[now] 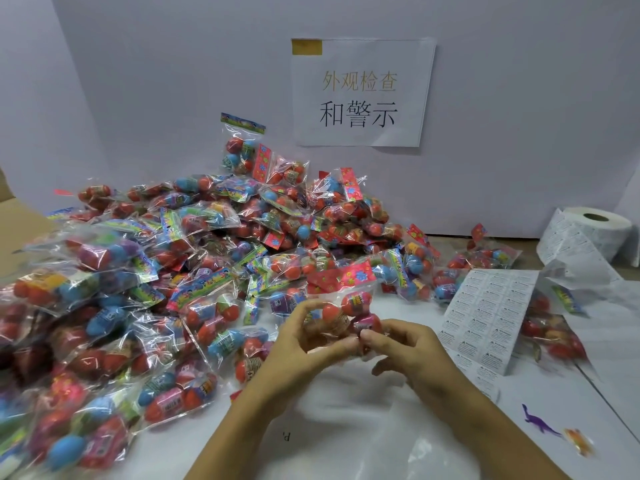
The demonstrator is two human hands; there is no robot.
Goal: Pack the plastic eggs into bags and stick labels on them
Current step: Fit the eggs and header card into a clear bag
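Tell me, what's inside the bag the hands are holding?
Plastic eggs show through the clear bag: red and pink ones. The left hand and right hand cover its lower part, so any more stay hidden.

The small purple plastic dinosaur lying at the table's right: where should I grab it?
Pinch the small purple plastic dinosaur across its thicker body from above, probably with the right hand. It lies flat, and its neck and tail look thin.

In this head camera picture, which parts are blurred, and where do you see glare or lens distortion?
Head view: the orange toy at lower right and the bags at the far left edge are smeared; both hands look slightly soft. Small glints of glare sit on the plastic of the bag pile. The wide lens bends the table edge at right. The paper sign reads sharp, under even light.
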